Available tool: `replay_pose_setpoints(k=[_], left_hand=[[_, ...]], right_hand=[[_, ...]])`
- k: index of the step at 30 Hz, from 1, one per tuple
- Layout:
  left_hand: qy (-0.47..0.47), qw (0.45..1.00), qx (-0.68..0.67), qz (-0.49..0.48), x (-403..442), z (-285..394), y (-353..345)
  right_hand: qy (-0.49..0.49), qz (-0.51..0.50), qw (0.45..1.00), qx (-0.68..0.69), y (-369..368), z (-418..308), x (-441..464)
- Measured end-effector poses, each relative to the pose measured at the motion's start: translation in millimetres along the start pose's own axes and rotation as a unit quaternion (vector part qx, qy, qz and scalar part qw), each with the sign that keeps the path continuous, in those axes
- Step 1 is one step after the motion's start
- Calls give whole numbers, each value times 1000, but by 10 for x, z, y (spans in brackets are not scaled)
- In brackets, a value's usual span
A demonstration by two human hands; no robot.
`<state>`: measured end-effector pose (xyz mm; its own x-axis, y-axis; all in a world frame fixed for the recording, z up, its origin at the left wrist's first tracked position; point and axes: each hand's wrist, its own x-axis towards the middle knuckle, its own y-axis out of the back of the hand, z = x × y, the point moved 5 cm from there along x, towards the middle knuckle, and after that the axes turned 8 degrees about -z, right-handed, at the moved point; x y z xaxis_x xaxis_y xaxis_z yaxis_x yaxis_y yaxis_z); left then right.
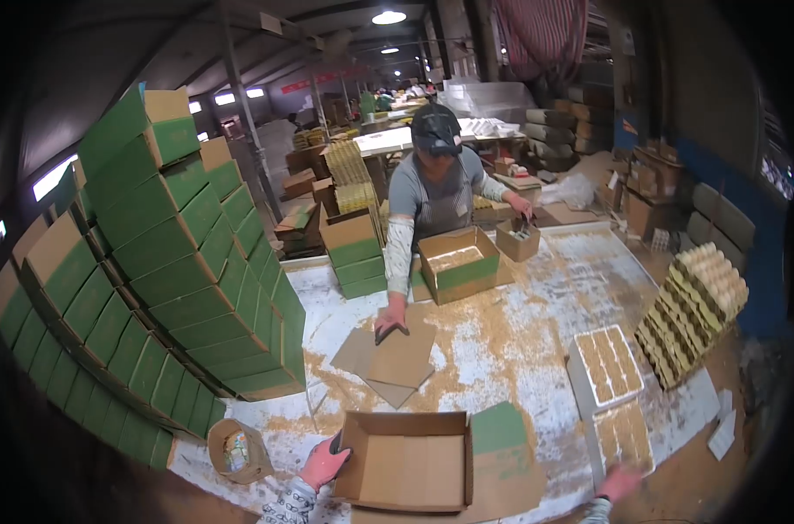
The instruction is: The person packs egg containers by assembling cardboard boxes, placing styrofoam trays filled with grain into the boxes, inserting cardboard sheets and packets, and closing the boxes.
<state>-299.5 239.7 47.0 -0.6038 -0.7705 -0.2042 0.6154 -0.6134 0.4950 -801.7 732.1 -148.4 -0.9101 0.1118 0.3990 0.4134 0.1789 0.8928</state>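
Note:
An open cardboard box (pixel 402 461) with a bare brown inside lies at the near edge of the table, and my left hand (pixel 325 463), in a pink and dark glove, grips its left wall. Under the box and to its right is a flat green and brown cardboard piece (pixel 506 454). My right hand (pixel 621 483), blurred by motion, is at the near end of a white tray (pixel 622 435) filled with tan grainy material; its fingers are smeared. A second such tray (pixel 608 367) stands just beyond.
Across the table (pixel 536 327), a co-worker (pixel 436 188) touches flat cardboard sheets (pixel 401 349) and reaches into a small box (pixel 518 242). Near them is a filled box (pixel 458 266). Green boxes (pixel 178 253) tower at left; egg trays (pixel 689 319) stand right; a small bin (pixel 240 451) sits near left.

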Motion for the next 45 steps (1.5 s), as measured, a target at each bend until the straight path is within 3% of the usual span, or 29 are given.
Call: replay_pose_setpoints(k=[1,3,6,9,10,13,14,15,17,18,20,21,23,26,27,29,30,32,33,34,36,38,39,40,41,42,44,45], left_hand=[[1,998,-69,8,65,-107,-49],[1,995,-103,4,131,-102,-68],[24,989,-147,4,32,171,-93],[38,985,-169,7,22,288,-85],[30,984,-178,4,45,259,-78],[-1,984,-177,20,62,65,-43],[-17,988,-151,35,54,67,-17],[-35,990,-124,51,60,104,22],[3,998,-19,60,-17,138,80],[18,997,32,61,-12,199,80],[0,997,55,62,27,360,59],[-19,995,82,59,110,338,60],[-24,990,121,64,134,467,42],[-53,992,102,49,375,445,-108],[-99,993,-42,40,518,232,-177],[-148,984,-97,24,667,-242,-265],[-172,977,-124,14,735,-471,-307],[-151,978,-146,-7,514,33,-58],[-90,984,-153,-26,361,55,-15],[-131,973,-187,-15,376,-5,-84],[-128,982,-140,3,242,154,-182],[-112,992,-22,45,29,463,-185],[-40,998,48,-12,-101,585,-157],[18,990,122,-63,-152,763,-71],[69,972,194,-109,-140,813,-49],[31,984,129,-115,-140,780,-67],[-42,994,0,-104,-151,668,42],[-81,988,13,-134,-161,670,111]], right_hand=[[-147,-69,973,166,-17,346,199],[-258,-108,908,311,-209,582,349],[-253,-100,810,519,-579,412,285],[-182,-80,719,666,-769,-39,102],[-250,-120,773,570,-453,-280,72],[-263,-38,777,570,-360,-746,17],[-285,-72,730,617,-240,-878,-18],[-315,-138,645,683,-5,-1060,-26],[-332,-277,514,741,661,-1474,-115],[-258,-307,538,741,904,-1604,-152],[52,-309,690,652,1732,-1856,-243],[233,-241,763,553,2220,-2011,-287],[441,-144,766,445,2886,-2357,-405],[485,-352,659,454,3252,-2864,-622],[492,-388,630,458,3402,-3027,-727],[512,-479,562,439,3542,-3288,-889],[531,-457,536,471,3710,-3353,-932],[633,-465,524,328,3297,-3492,-948],[415,-624,511,420,3085,-3498,-964],[145,-684,472,537,3049,-3522,-1008],[281,-682,533,414,2724,-3449,-978],[432,-606,590,313,2636,-3463,-1137],[445,-560,681,156,2591,-3441,-1225],[449,-514,731,-19,2556,-3406,-1316],[496,-467,726,-96,2564,-3425,-1447],[541,-417,709,-176,2548,-3410,-1556],[564,-463,645,-225,2461,-3576,-1564],[598,-470,611,-218,2594,-3778,-1500]])
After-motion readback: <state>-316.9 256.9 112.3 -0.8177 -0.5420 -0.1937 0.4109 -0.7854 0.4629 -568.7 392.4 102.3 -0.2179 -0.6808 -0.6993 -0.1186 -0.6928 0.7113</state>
